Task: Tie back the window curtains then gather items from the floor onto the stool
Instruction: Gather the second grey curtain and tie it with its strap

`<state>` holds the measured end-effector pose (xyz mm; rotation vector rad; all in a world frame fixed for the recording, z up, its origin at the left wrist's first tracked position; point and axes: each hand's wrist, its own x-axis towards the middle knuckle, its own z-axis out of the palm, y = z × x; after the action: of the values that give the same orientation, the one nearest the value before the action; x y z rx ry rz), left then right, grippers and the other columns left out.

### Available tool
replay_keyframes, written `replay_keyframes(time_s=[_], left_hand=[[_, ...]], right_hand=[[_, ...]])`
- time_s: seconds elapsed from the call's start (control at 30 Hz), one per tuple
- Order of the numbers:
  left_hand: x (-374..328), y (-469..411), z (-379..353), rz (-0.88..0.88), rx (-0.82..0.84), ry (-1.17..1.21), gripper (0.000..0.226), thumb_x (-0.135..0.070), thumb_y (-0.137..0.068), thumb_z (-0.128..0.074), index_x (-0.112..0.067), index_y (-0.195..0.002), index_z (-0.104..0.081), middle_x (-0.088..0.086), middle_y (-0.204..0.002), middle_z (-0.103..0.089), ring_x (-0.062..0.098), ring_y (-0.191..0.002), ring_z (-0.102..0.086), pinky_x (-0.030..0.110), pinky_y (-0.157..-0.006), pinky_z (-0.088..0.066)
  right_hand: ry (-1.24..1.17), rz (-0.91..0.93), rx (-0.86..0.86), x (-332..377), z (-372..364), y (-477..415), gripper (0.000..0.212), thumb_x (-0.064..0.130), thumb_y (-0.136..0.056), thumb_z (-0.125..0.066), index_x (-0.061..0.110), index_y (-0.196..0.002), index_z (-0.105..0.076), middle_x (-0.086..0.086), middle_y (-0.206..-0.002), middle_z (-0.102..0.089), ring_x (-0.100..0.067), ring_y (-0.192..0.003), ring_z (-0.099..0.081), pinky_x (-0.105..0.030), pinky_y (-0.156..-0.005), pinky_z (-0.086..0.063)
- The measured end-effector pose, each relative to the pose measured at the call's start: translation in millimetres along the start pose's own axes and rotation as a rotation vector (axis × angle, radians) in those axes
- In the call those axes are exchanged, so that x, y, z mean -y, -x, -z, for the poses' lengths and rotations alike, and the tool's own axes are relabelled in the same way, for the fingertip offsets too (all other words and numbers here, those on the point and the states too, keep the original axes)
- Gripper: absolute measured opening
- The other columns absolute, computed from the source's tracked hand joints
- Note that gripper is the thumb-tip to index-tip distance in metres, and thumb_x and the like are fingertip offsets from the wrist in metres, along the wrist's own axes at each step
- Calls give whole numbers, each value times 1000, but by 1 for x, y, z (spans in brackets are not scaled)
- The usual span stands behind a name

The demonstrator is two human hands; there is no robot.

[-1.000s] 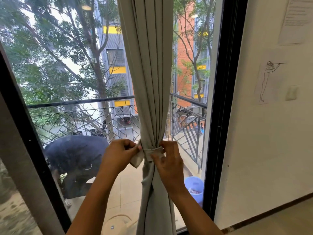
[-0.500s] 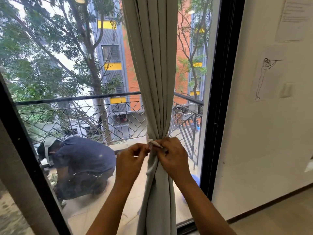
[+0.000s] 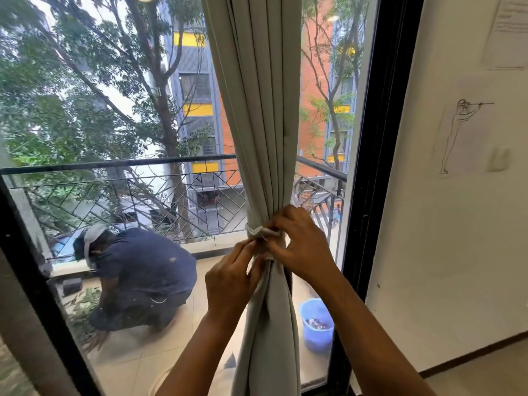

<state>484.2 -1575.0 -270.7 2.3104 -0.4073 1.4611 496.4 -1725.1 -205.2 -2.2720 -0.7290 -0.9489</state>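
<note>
The grey curtain (image 3: pixel 257 138) hangs gathered into one tight bunch in front of the glass, just left of the black window frame (image 3: pixel 371 167), and it is cinched at its waist by a pale tie band (image 3: pixel 258 231) wrapped round it. Both hands are closed on that band. The left hand (image 3: pixel 228 278) is held just below the wrap, with thumb and fingertips (image 3: pixel 251 252) pinching what looks like a loose end of the fabric. The right hand (image 3: pixel 303 247) is curled over the band from the right side, and its fingers press the wrap against the folds. The step in hand is judged to be the securing of the tie, and it appears near its finish. For a good result, tension should be held by the right hand while the loose end is drawn through or tucked by the left, so that the wrap is not allowed to slacken. The pleats should be kept even under the band, and the end should be pulled along the band, not downward, lest the wrap be dragged down the cloth. Whether a knot or a fastening has been formed cannot be told, since it is covered by the fingers. Neither the stool nor the floor items are in view.
</note>
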Motion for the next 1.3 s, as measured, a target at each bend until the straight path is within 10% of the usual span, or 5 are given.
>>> replay_keyframes(time_s=[0.4,0.57,0.9,1.13,1.3], left_hand=[[-7,-4,-55,-211,-93,-301,29,-11,-81,-69,-14,-110,-67,7,-117,-60,26,-69,-63,31,-43,-45],[-11,1,-59,-253,-97,-397,36,-12,-85,-66,-15,-120,-59,8,-120,-53,26,-87,-58,35,-51,-50],[-26,-21,-55,-51,-49,-354,14,-18,-86,-58,-13,-99,-61,7,-97,-62,25,-83,-54,37,-51,-53],[-10,-25,-47,-283,-50,-317,29,-17,-89,-55,-13,-118,-54,13,-132,-43,32,-123,-43,43,-108,-34],[-12,-37,-42,-244,43,-141,23,-16,-92,-53,-11,-114,-57,14,-134,-43,32,-125,-45,26,-113,-27]], right_hand=[[-369,34,114,-67,1,-28,19,30,-82,-61,22,-99,-63,3,-88,-71,-12,-83,-67,-38,-77,-54],[-476,166,203,-86,6,-33,39,31,-89,-59,34,-128,-55,10,-106,-69,-2,-90,-65,-15,-82,-52],[-342,401,160,-99,0,-47,18,21,-84,-63,20,-102,-65,2,-96,-65,-12,-85,-57,-24,-63,-50],[-437,228,180,-86,7,-55,17,18,-78,-74,22,-93,-70,7,-85,-70,-6,-73,-64,-29,-73,-55],[-493,20,266,-91,9,-62,16,20,-76,-75,27,-90,-71,12,-82,-68,0,-70,-65,-28,-76,-55]])
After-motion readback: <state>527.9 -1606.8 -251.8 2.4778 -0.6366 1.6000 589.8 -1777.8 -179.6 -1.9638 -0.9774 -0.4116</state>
